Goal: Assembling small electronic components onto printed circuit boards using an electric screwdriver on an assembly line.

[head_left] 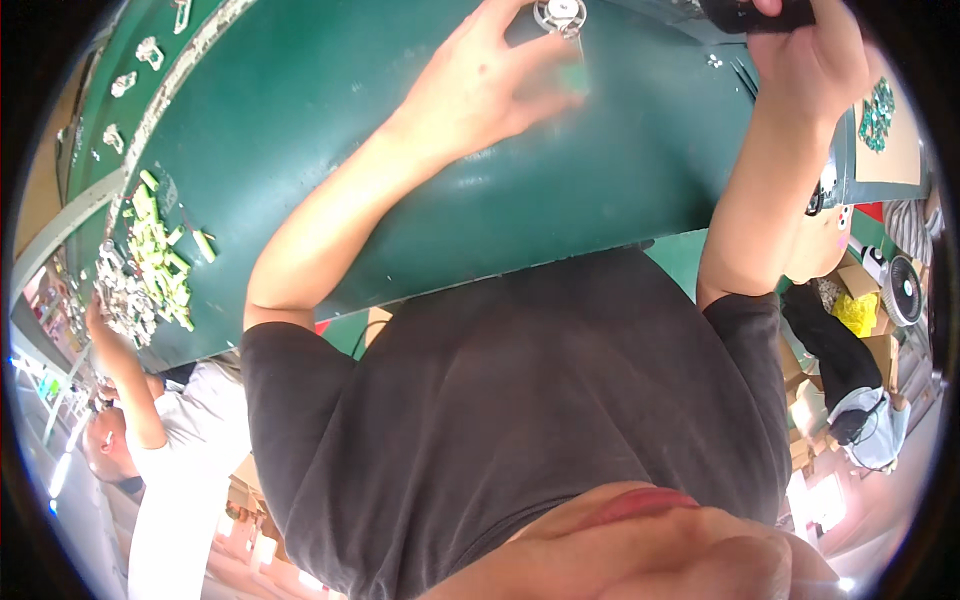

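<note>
The round pale part, over the tabletop beside the left hand, could slip if that hand's blurred grip, whose closure I cannot tell, is loose, while the right hand grasps a black object.

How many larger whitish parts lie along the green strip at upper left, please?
4: the first part at the top edge, then the second part, third part and fourth part following downward. More may lie out of view.
</note>
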